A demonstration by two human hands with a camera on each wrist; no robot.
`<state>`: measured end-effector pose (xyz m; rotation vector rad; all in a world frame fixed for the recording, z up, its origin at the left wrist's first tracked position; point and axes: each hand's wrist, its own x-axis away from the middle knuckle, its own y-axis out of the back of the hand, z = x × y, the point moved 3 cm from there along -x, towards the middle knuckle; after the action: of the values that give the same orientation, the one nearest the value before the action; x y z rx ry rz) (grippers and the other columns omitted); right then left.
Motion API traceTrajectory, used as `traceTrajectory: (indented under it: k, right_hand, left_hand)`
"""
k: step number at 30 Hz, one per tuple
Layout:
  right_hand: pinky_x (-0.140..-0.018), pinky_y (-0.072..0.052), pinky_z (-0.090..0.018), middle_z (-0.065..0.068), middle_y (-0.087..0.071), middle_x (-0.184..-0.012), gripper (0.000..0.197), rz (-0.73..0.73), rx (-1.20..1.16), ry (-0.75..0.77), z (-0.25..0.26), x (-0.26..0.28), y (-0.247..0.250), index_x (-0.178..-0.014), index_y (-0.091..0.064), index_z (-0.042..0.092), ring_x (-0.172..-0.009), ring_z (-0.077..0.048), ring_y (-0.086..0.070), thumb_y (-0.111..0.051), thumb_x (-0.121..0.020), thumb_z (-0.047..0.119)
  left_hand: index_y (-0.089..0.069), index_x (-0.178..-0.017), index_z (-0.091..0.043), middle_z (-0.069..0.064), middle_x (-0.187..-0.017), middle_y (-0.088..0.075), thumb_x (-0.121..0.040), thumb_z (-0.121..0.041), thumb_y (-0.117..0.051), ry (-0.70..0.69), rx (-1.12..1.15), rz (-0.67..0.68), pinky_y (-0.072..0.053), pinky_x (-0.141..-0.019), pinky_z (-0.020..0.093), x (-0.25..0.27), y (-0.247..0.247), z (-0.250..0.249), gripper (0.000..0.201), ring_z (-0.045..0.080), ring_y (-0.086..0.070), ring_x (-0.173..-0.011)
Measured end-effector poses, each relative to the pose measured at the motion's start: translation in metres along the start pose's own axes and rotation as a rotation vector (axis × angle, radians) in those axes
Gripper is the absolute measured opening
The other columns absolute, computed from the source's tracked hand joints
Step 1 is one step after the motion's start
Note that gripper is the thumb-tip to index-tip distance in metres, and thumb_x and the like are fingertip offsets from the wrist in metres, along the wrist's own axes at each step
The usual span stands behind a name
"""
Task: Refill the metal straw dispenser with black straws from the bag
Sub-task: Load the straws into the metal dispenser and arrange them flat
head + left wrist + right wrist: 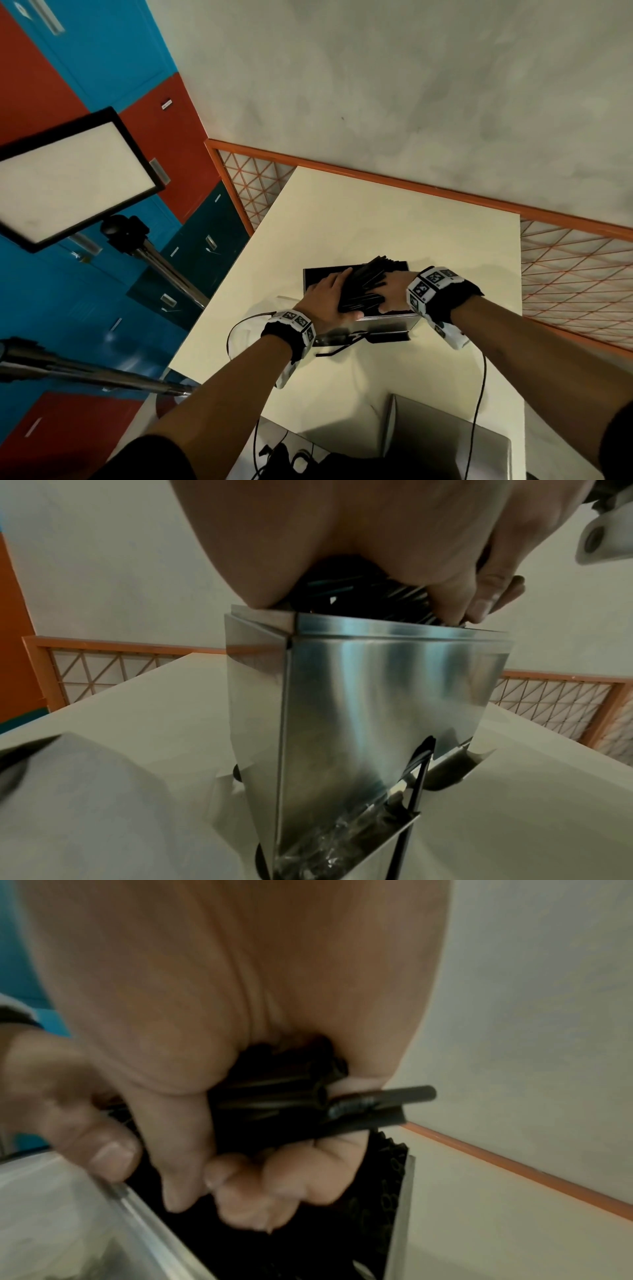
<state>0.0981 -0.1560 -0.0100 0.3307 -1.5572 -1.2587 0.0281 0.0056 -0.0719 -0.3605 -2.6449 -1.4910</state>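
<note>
Head view: left hand (327, 297) and right hand (394, 291) grip black straws (365, 284) (fanned) over dispenser (388, 323).

Black straws (368, 284); silver metal dispenser (377, 696); cream table (394, 222); orange lattice railing (565, 270); black-white patterned wristbands (433, 286).

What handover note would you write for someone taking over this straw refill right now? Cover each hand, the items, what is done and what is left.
Left hand: holds the left end of the black straws.
Right hand: fingers curled round the right end of the same bundle.
Metal straw dispenser: upright on the table, top open. The bundle lies fanned across the opening, and some straws are already inside.
Done: bundle is at the dispenser.
Left: line the straws up, lower them in, let go.
</note>
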Motion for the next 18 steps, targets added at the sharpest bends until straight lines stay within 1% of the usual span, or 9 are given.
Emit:
traceTrajectory:
  k: [3,5,7,8,10,12,14,16,18]
  right_hand:
    - [-0.100,-0.035,-0.031,-0.003,-0.053,-0.137,0.041,-0.021,0.045,0.003,0.001,0.003,0.001,-0.137,-0.049,0.015,-0.125,-0.025,-0.048,-0.050,-0.098,0.025]
    - [-0.099,-0.035,-0.031,-0.002,-0.056,-0.132,0.036,-0.040,0.072,0.013,0.005,0.005,-0.003,-0.133,-0.053,0.017,-0.122,-0.026,-0.050,-0.045,-0.100,0.028]
    - [-0.094,-0.046,-0.039,0.006,-0.062,-0.108,0.018,-0.087,-0.002,-0.017,0.003,0.007,-0.006,-0.104,-0.059,0.032,-0.100,-0.023,-0.058,-0.043,-0.095,0.035]
    - [-0.088,-0.050,-0.042,0.014,-0.058,-0.091,0.012,-0.108,-0.080,-0.014,0.000,0.006,-0.009,-0.082,-0.048,0.040,-0.086,-0.019,-0.058,-0.040,-0.090,0.039]
    - [-0.076,-0.050,-0.039,0.017,-0.047,-0.069,0.019,-0.113,-0.189,0.007,-0.008,-0.002,-0.016,-0.065,-0.037,0.037,-0.071,-0.015,-0.054,-0.035,-0.083,0.042]
    - [-0.070,-0.045,-0.033,0.013,-0.046,-0.064,0.021,-0.084,-0.282,0.003,-0.002,0.006,-0.006,-0.064,-0.041,0.032,-0.067,-0.018,-0.054,-0.044,-0.085,0.032]
    - [-0.069,-0.047,-0.034,0.007,-0.055,-0.066,0.017,-0.095,-0.356,-0.042,0.003,0.016,0.002,-0.069,-0.052,0.021,-0.070,-0.024,-0.058,-0.058,-0.085,0.019]
    - [-0.070,-0.055,-0.037,-0.002,-0.067,-0.072,0.006,-0.093,-0.428,-0.187,-0.004,0.024,0.007,-0.076,-0.062,0.018,-0.071,-0.024,-0.065,-0.066,-0.080,0.019]
    - [-0.068,-0.058,-0.035,-0.002,-0.072,-0.074,0.010,-0.076,-0.502,-0.323,-0.016,0.029,0.005,-0.080,-0.067,0.019,-0.069,-0.020,-0.069,-0.072,-0.075,0.025]
  left_hand:
    - [-0.016,-0.159,-0.025,0.003,-0.155,-0.037,-0.080,-0.064,-0.068,0.003,0.012,-0.002,-0.041,-0.110,0.050,-0.005,-0.001,-0.010,0.103,0.027,-0.043,-0.137]
    - [-0.020,-0.158,-0.022,0.004,-0.151,-0.039,-0.082,-0.057,-0.071,-0.007,0.000,-0.011,-0.044,-0.107,0.050,-0.011,-0.002,-0.016,0.098,0.027,-0.046,-0.134]
    - [-0.023,-0.156,-0.022,0.004,-0.147,-0.041,-0.079,-0.052,-0.077,-0.010,0.010,-0.019,-0.046,-0.105,0.050,-0.016,-0.001,-0.020,0.099,0.026,-0.046,-0.132]
    - [-0.025,-0.155,-0.022,0.004,-0.145,-0.042,-0.076,-0.050,-0.080,-0.016,0.015,-0.022,-0.047,-0.104,0.050,-0.019,0.000,-0.021,0.100,0.027,-0.047,-0.131]
    - [-0.026,-0.152,-0.023,0.005,-0.141,-0.043,-0.073,-0.051,-0.081,-0.041,0.002,-0.029,-0.049,-0.102,0.050,-0.023,0.001,-0.022,0.101,0.028,-0.048,-0.127]
    - [-0.025,-0.151,-0.024,0.005,-0.138,-0.043,-0.073,-0.050,-0.080,-0.051,-0.027,-0.033,-0.048,-0.102,0.051,-0.027,-0.001,-0.024,0.099,0.028,-0.047,-0.127]
    - [-0.024,-0.151,-0.022,0.006,-0.136,-0.042,-0.075,-0.042,-0.077,-0.043,-0.060,-0.046,-0.049,-0.100,0.052,-0.029,-0.006,-0.026,0.094,0.030,-0.046,-0.125]
    - [-0.020,-0.150,-0.023,0.007,-0.135,-0.041,-0.076,-0.032,-0.075,-0.038,-0.099,-0.061,-0.049,-0.098,0.054,-0.031,-0.009,-0.027,0.092,0.032,-0.045,-0.123]
    - [-0.017,-0.151,-0.024,0.008,-0.136,-0.039,-0.075,-0.026,-0.075,-0.032,-0.135,-0.054,-0.049,-0.097,0.055,-0.032,-0.011,-0.027,0.096,0.033,-0.044,-0.123]
